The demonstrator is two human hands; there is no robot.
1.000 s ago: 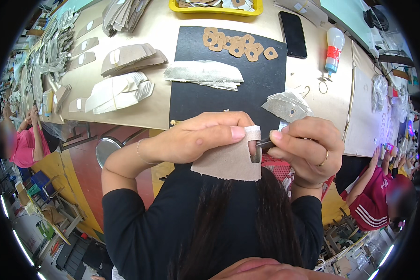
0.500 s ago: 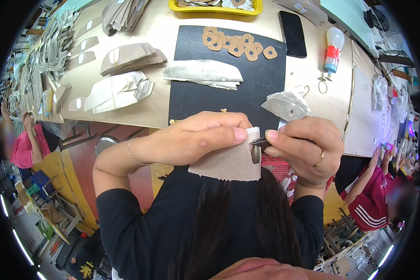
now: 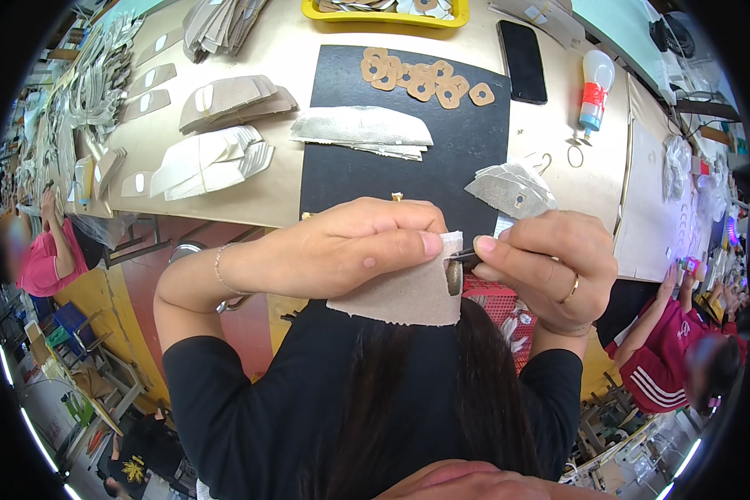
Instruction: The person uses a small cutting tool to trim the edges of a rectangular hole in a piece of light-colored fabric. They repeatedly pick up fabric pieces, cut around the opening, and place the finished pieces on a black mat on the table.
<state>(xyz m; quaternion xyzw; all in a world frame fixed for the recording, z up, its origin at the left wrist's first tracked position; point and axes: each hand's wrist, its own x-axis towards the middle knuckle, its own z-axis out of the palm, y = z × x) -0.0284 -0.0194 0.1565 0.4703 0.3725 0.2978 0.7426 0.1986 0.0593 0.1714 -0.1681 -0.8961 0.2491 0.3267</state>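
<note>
The beige piece (image 3: 400, 296) at the frame's centre looks like matt, slightly fuzzy cloth or suede, with a dull brass-coloured metal fitting (image 3: 454, 277) at its right edge. Above it lies a matt black mat (image 3: 475, 142) on a smooth tan tabletop (image 3: 292, 50). The round tan cutouts (image 3: 421, 79) look like card or leather. The phone (image 3: 522, 61) is glossy; the upper-edge tray (image 3: 383, 14) is shiny yellow plastic.

Hidden and cut-off parts at your hands

Your left hand (image 3: 342, 250) covered the upper part of the beige fabric piece (image 3: 404, 293), and your right hand (image 3: 540, 262) hid most of the thin dark tool (image 3: 465, 254), so you could not tell its kind. The picture's top edge cut off the yellow tray (image 3: 392, 15); the small metal fitting (image 3: 453, 277) was too small to make out.
</note>
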